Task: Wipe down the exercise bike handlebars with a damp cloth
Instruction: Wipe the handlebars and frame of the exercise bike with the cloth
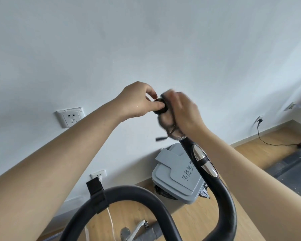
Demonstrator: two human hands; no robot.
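- Centrally, the right hand point(182, 110) wraps the soft, limp cloth point(170, 126) around the handlebar point(214, 178) tip.
- The left hand point(139, 100) pinches the rigid end cap point(161, 108).
- Bunching the cloth probably grips best.

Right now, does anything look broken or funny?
Yes. The upper wall socket sits crooked, its top edge chipped. A black bag bulges from under the grey bin lid. Nothing looks spilled.
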